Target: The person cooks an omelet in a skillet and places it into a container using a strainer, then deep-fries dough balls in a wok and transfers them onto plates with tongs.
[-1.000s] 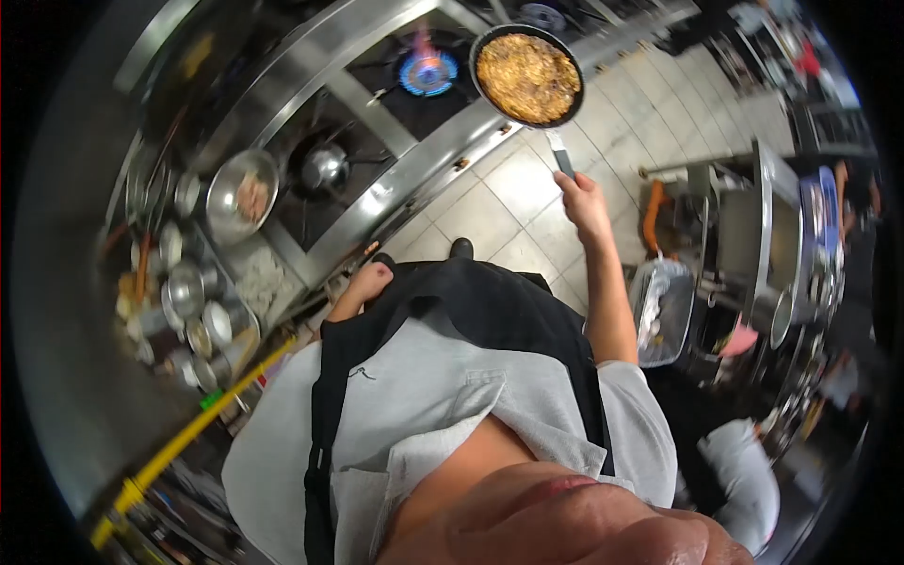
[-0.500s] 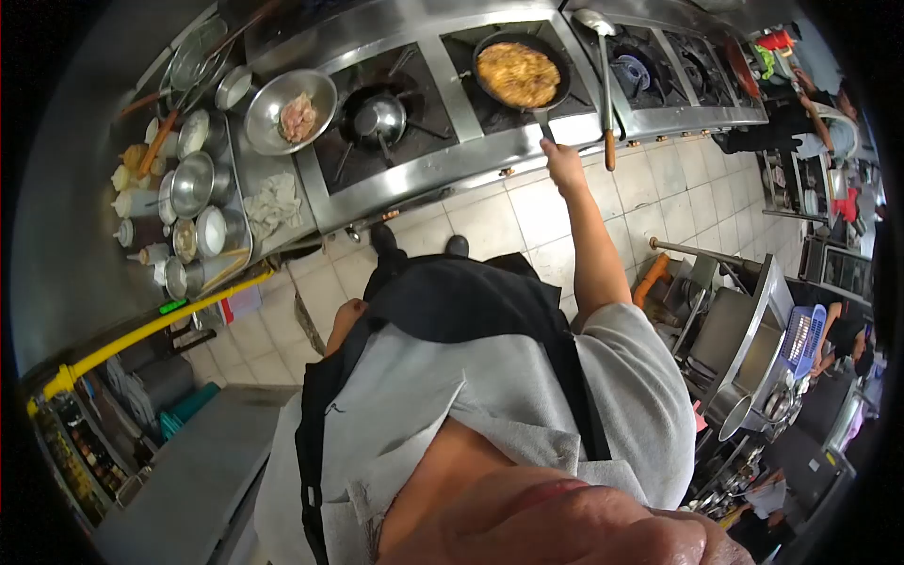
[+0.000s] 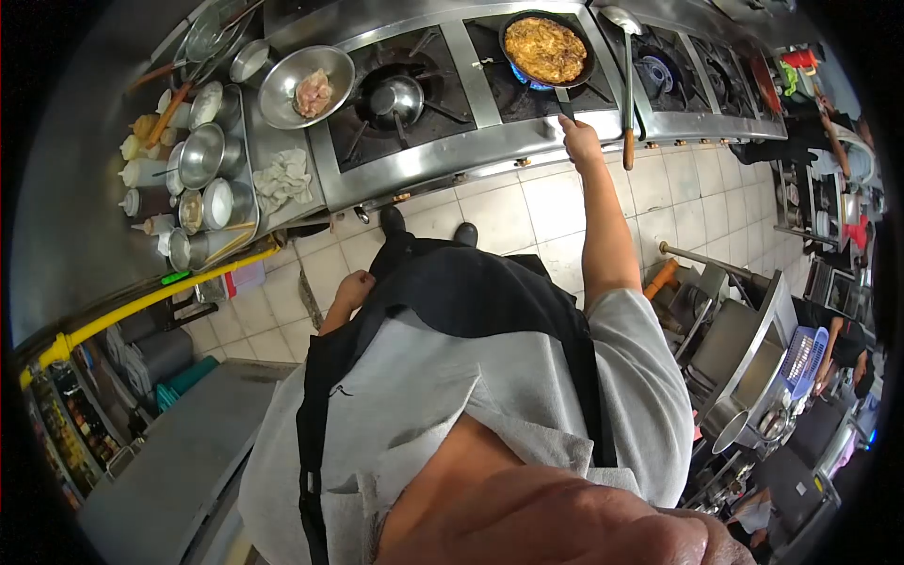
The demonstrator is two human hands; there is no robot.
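"Where are the hands?"

"The left hand (image 3: 354,288) hangs beside the black apron (image 3: 452,292); I can't tell whether its fingers are closed."

"And the frying pan (image 3: 592,68)?"

"Farther right, over a blue flame (image 3: 533,85), with a browned round of food (image 3: 544,47) inside. I'd expect it to feel front-heavy, the food soft and easily torn. Best hold is the handle (image 3: 565,97), which the right hand (image 3: 582,141) grasps."

"What's hidden?"

"The left fingertips, most of the flame, then the handle's end, inside the right hand."

Place: commercial kitchen
Range (image 3: 419,143): long, steel — several gas burners (image 3: 656,77)
Beside it: squeeze bottles (image 3: 141,172), metal bowls (image 3: 273,92)
Floor (image 3: 490,212): tiled
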